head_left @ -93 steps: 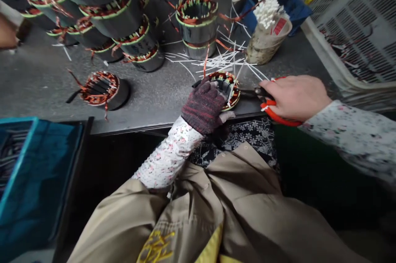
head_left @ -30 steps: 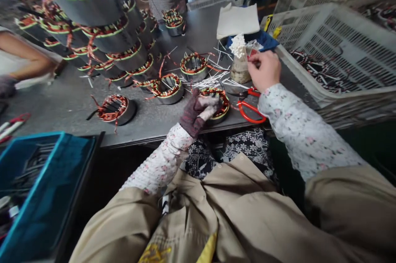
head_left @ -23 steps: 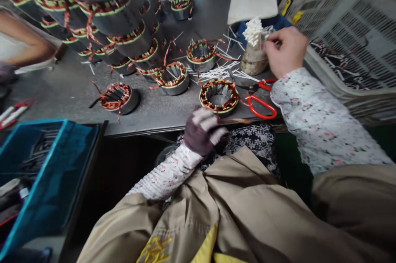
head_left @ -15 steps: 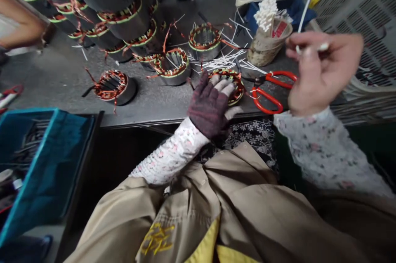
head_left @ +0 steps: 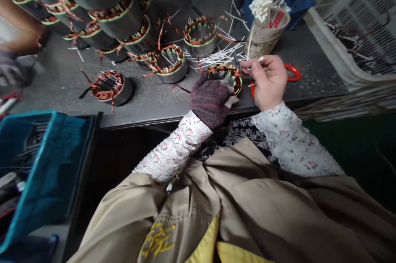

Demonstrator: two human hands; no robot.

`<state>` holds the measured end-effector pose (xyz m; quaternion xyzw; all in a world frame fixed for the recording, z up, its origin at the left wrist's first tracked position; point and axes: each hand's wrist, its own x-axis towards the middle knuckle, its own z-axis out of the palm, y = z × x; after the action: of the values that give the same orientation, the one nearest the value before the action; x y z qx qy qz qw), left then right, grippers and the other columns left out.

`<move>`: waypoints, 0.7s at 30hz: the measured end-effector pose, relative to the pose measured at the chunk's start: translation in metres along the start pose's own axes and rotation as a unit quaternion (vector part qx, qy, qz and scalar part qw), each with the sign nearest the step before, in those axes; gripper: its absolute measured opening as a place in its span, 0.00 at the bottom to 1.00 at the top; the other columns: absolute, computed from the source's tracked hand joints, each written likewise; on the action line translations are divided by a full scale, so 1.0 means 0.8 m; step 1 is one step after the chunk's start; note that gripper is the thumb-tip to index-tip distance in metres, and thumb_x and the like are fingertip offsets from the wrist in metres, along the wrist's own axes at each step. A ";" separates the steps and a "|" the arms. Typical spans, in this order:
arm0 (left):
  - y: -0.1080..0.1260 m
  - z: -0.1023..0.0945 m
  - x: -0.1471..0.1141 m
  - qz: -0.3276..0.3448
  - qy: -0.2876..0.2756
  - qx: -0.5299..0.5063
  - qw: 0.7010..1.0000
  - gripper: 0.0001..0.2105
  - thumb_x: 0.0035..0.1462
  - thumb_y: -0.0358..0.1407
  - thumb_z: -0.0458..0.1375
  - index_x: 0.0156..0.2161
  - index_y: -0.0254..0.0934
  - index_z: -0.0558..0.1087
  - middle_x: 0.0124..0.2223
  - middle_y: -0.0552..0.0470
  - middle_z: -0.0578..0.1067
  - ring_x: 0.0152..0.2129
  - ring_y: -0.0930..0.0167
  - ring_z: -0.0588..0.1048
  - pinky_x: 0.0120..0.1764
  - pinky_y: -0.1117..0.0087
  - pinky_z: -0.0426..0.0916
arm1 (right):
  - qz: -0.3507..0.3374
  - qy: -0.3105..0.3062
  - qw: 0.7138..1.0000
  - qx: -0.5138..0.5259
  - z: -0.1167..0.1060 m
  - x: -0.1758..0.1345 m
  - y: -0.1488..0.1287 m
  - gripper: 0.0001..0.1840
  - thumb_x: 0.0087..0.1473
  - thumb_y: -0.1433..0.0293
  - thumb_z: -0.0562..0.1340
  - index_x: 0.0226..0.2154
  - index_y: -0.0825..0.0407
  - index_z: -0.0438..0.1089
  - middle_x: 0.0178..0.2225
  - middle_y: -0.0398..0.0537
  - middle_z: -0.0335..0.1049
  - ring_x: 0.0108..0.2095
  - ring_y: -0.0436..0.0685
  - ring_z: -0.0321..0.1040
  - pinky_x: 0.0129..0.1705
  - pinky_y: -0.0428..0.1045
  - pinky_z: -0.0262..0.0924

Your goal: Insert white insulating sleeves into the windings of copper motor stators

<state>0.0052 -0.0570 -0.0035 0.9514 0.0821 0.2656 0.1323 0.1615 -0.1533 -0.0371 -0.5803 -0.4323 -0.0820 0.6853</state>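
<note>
A: Left hand first. Where, and on what?

B: Left hand (head_left: 210, 100), in a dark maroon striped knit glove, pale at the tips, lies over the near left side of a ring-shaped grey metal core wound with copper wire (head_left: 238, 84). Fingers close together, curled over the rim into the opening; thumb apart, by the outer near side. Pressure of hold: cannot tell.

A: Position of that core?

B: Near the front edge of the dark grey bench (head_left: 71, 73), between the two hands, opening upward.

A: Right hand?

B: Right hand (head_left: 267, 79), bare, just right of the core. Thumb and forefinger pinch a thin white strip (head_left: 249, 45), which points upward. Other fingers curled in. Contact between strip and core: cannot tell.

A: Surroundings?

B: Red loop handles (head_left: 297, 73) of a tool, partly hidden behind the right hand. Loose white strips (head_left: 216, 57) scattered beyond the core. Behind them, to the right, a stained pale tapering cup (head_left: 262, 44) holding an upright white bundle (head_left: 261, 3). Left of the core, a second copper-wound ring (head_left: 175, 73), well apart from a third (head_left: 125, 91).
</note>
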 end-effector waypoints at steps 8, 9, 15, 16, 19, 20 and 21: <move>-0.023 0.006 -0.017 0.065 0.042 0.011 0.997 0.31 0.68 0.50 0.60 0.67 0.34 0.63 0.50 0.44 0.82 0.53 0.62 0.79 0.65 0.53 0.69 | -0.110 -0.109 0.985 -0.075 -0.058 -0.083 -0.100 0.11 0.67 0.69 0.58 0.33 0.46 0.71 0.31 0.44 0.77 0.29 0.54 0.73 0.31 0.53 0.69; -0.023 0.007 -0.017 0.063 0.044 0.013 0.997 0.31 0.68 0.50 0.60 0.68 0.34 0.62 0.49 0.43 0.81 0.54 0.61 0.79 0.64 0.53 0.70 | -0.113 -0.118 0.983 -0.078 -0.063 -0.087 -0.101 0.11 0.67 0.70 0.58 0.32 0.47 0.70 0.29 0.43 0.76 0.27 0.54 0.71 0.29 0.52 0.67; -0.012 0.009 -0.014 0.015 0.016 -0.017 1.000 0.32 0.66 0.47 0.62 0.69 0.37 0.61 0.50 0.42 0.81 0.57 0.57 0.77 0.66 0.49 0.67 | -0.085 -0.157 0.979 -0.100 -0.078 -0.083 -0.103 0.13 0.63 0.75 0.57 0.27 0.47 0.67 0.23 0.42 0.72 0.23 0.52 0.70 0.24 0.50 0.62; -0.010 0.009 -0.013 0.011 0.014 -0.022 1.000 0.32 0.66 0.47 0.63 0.69 0.38 0.61 0.51 0.42 0.80 0.58 0.56 0.77 0.66 0.49 0.67 | -0.076 -0.157 0.980 -0.099 -0.079 -0.082 -0.103 0.13 0.63 0.74 0.57 0.26 0.47 0.67 0.23 0.42 0.71 0.22 0.52 0.69 0.24 0.50 0.61; -0.008 0.006 -0.013 0.008 0.012 -0.023 1.000 0.30 0.66 0.46 0.63 0.68 0.39 0.62 0.52 0.43 0.80 0.59 0.56 0.76 0.67 0.49 0.67 | -0.019 -0.154 0.984 -0.083 -0.074 -0.078 -0.098 0.15 0.64 0.71 0.58 0.26 0.46 0.69 0.23 0.42 0.72 0.21 0.53 0.68 0.24 0.51 0.60; -0.008 0.005 -0.012 0.007 0.013 -0.019 1.000 0.30 0.66 0.47 0.63 0.68 0.39 0.63 0.53 0.43 0.80 0.60 0.56 0.76 0.66 0.49 0.67 | 0.003 -0.146 0.987 -0.071 -0.070 -0.076 -0.094 0.15 0.65 0.69 0.58 0.26 0.46 0.69 0.23 0.42 0.72 0.22 0.53 0.68 0.25 0.51 0.60; -0.008 0.005 -0.012 0.007 0.014 -0.015 1.000 0.31 0.65 0.47 0.63 0.67 0.38 0.63 0.53 0.43 0.80 0.60 0.56 0.75 0.66 0.50 0.67 | 0.026 -0.136 0.989 -0.061 -0.066 -0.075 -0.090 0.16 0.66 0.66 0.59 0.25 0.46 0.69 0.23 0.43 0.72 0.23 0.54 0.68 0.27 0.52 0.60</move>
<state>-0.0013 -0.0544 -0.0134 0.9460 0.0733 0.2811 0.1437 0.1067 -0.2447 -0.0240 -0.6374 -0.5004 -0.0108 0.5858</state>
